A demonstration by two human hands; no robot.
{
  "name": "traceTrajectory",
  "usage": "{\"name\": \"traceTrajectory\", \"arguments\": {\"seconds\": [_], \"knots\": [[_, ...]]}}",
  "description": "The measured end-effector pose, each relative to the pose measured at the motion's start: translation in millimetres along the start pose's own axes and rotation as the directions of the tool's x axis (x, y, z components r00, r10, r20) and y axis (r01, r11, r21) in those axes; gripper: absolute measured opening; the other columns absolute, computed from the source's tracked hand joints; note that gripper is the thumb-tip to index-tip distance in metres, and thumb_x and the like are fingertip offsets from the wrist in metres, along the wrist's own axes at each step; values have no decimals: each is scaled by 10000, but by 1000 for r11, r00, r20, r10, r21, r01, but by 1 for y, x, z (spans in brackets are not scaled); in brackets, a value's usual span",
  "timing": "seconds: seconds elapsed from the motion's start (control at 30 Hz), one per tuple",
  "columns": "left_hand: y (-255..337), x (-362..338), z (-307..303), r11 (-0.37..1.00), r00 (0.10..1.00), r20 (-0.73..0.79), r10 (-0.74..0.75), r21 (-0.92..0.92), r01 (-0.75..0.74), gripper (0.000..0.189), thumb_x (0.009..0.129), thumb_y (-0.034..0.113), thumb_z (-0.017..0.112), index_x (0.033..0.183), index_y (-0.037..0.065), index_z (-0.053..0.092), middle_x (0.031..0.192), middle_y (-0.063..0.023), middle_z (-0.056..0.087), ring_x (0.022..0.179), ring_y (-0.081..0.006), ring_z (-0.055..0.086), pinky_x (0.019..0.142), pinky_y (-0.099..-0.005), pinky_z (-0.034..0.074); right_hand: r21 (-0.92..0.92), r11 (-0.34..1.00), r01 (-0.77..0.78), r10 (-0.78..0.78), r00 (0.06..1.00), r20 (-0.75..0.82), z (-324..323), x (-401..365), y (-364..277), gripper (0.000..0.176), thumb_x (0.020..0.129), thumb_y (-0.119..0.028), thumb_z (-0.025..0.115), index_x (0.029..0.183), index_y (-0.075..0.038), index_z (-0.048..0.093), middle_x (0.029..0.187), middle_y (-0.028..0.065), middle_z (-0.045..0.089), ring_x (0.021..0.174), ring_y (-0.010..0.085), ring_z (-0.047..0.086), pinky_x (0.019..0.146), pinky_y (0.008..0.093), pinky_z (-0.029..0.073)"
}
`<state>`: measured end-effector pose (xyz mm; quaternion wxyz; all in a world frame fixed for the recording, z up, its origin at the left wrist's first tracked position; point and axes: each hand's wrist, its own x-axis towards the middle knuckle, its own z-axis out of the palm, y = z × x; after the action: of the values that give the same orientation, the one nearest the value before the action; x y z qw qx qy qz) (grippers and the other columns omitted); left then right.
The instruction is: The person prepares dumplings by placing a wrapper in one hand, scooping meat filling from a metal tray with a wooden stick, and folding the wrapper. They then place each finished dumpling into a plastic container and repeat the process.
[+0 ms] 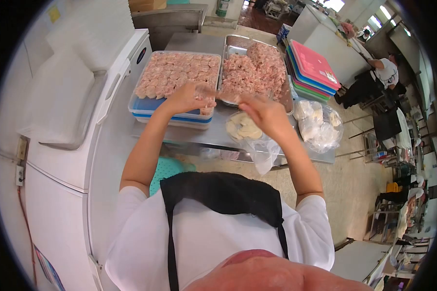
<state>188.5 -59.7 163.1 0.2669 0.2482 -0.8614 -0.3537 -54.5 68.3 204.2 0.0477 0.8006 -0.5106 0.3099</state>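
Note:
My left hand (188,98) is closed over the near right corner of a clear plastic tray (132,104). Pinkish ground meat (206,104) shows at its fingertips, though whether a wrapper lies under it is hidden. Rows of meat-topped dumplings (177,72) fill most of that tray. My right hand (263,112) is closed just in front of a metal pan (290,99) heaped with ground meat (257,70). A blurred, thin brownish thing reaches from its fingers toward my left hand. Below the right hand, pale round dough wrappers (243,127) lie in an open plastic bag (264,157).
Coloured lids (313,65) are stacked right of the pan, with bagged pale dough (318,121) nearer me. A white freezer (102,131) stands close on the left. A turquoise perforated stool (167,172) is under the metal table (209,138). Another person (381,72) works at far right.

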Motion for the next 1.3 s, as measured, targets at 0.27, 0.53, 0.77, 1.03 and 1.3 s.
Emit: {"name": "traceTrajectory", "arguments": {"seconds": [0.27, 0.53, 0.77, 1.03, 1.3], "knots": [[25, -30, -28, 937, 957, 64, -281, -196, 288, 455, 747, 274, 773, 1088, 32, 591, 842, -80, 639, 708, -141, 589, 662, -304, 481, 142, 979, -145, 124, 981, 146, 0, 18, -25, 263, 911, -296, 575, 1048, -85, 651, 951, 159, 655, 862, 358, 623, 712, 430, 491], [-47, -51, -33, 978, 983, -182, -38, 196, 74, 566, 726, 254, 764, 1203, 24, 564, 945, -142, 639, 801, -196, 615, 731, -327, 491, 307, 884, -353, 299, 931, 211, 51, -9, 3, 272, 921, -247, 585, 1100, -50, 643, 923, 166, 664, 823, 291, 644, 728, 355, 488], [-82, -58, -28, 895, 968, -192, -159, 385, 223, 622, 684, 238, 763, 1211, -12, 549, 1020, -189, 618, 939, -323, 600, 852, -383, 466, 498, 476, -725, 664, 668, 337, 51, -85, 39, 291, 927, -234, 600, 1095, 0, 641, 724, -15, 571, 644, 69, 485, 584, 222, 407], [-81, -44, 4, 905, 926, -290, -241, 277, 322, 615, 700, 180, 764, 1190, -45, 468, 1064, -282, 595, 1050, -418, 558, 871, -443, 451, 513, 357, -780, 752, 566, 337, 45, -131, 56, 307, 921, -247, 611, 1107, -7, 654, 644, -42, 508, 554, 34, 442, 468, 202, 336], [-73, -26, 28, 900, 913, -385, -135, 338, 276, 681, 730, 77, 716, 1317, -20, 383, 1073, -294, 595, 1019, -437, 563, 857, -451, 460, 492, 386, -780, 709, 593, 383, 36, -123, 90, 302, 923, -251, 605, 1110, -20, 657, 664, -39, 520, 567, 35, 450, 477, 204, 347]]}}
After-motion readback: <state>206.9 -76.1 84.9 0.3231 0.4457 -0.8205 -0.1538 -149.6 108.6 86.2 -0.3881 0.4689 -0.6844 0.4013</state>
